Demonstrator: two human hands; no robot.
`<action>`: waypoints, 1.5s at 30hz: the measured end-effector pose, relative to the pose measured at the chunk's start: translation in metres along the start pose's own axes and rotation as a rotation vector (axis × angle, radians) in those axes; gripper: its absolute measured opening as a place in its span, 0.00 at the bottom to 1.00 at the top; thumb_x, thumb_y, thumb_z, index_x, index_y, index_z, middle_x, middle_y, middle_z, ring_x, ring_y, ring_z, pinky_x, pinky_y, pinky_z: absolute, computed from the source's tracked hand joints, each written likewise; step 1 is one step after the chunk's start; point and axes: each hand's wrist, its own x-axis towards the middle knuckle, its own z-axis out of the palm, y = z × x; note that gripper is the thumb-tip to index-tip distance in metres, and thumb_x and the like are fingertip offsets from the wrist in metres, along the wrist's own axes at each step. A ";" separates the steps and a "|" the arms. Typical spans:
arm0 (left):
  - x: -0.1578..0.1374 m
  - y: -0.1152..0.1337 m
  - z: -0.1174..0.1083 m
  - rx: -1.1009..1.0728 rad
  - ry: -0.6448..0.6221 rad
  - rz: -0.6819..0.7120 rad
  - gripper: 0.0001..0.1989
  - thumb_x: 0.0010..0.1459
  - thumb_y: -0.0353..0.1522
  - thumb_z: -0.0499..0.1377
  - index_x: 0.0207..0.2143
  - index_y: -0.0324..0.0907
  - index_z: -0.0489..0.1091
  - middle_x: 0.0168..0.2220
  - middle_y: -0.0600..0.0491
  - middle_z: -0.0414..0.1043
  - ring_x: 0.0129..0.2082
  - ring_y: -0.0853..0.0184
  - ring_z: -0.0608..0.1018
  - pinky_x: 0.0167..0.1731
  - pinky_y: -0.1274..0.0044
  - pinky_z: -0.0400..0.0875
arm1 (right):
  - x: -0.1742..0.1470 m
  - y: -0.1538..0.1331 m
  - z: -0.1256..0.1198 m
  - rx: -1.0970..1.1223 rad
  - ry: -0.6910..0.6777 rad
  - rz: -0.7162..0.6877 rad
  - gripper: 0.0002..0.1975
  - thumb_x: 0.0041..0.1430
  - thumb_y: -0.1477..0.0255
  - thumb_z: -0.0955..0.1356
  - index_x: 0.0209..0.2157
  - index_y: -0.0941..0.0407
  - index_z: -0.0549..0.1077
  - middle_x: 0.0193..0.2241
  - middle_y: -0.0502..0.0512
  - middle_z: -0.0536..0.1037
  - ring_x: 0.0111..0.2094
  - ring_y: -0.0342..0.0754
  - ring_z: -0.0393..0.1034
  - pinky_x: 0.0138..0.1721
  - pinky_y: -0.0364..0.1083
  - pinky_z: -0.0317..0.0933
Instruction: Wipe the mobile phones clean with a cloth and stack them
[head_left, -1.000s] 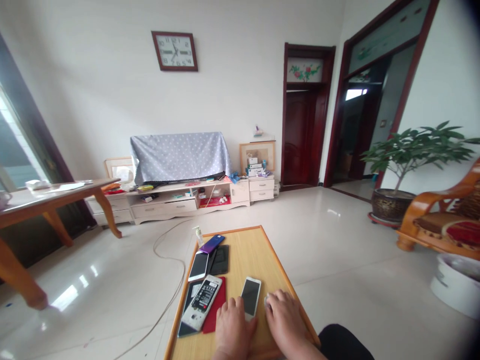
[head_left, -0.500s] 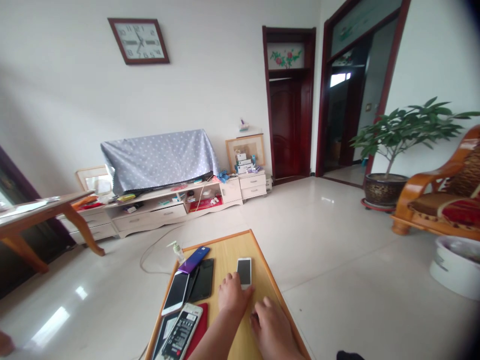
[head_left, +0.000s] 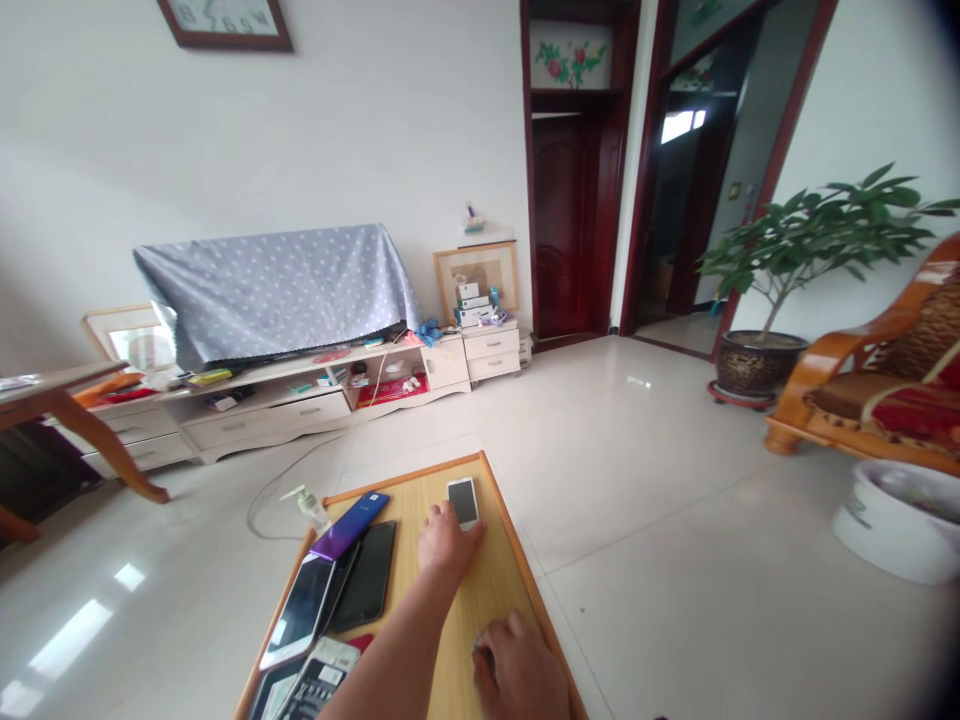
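My left hand (head_left: pixel 447 542) reaches across the small wooden table and grips the near end of a white phone (head_left: pixel 465 505) with a dark screen, thumb at its right side and fingers at its left. The phone lies near the far edge of the table. Closer to me, my right hand (head_left: pixel 521 665) is closed over the tabletop, its fingers curled; whatever may be inside is hidden. Left of my arm lie a blue-purple phone (head_left: pixel 351 525), a black phone (head_left: pixel 367 575), a white-framed phone (head_left: pixel 300 610) and an opened phone (head_left: pixel 322 675) with its innards showing.
A pump bottle (head_left: pixel 307 507) stands by the table's left rim (head_left: pixel 289 575). Further off are a low cabinet (head_left: pixel 255 425) with a cloth-draped shape (head_left: pixel 277 295), a potted plant (head_left: pixel 757 362), a wooden chair (head_left: pixel 825 375) and a white bucket (head_left: pixel 896 525).
My left hand and the white phone have moved forward, nearer the table's far edge. My right hand has drawn back towards me. The camera view has tilted down.
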 end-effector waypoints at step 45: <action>0.026 -0.208 -0.083 0.092 0.100 -0.315 0.34 0.50 0.53 0.59 0.53 0.41 0.62 0.59 0.37 0.65 0.60 0.45 0.65 0.54 0.59 0.58 | -0.004 -0.005 0.036 -0.048 0.039 -0.087 0.11 0.66 0.65 0.62 0.33 0.48 0.74 0.35 0.53 0.76 0.34 0.49 0.73 0.33 0.45 0.59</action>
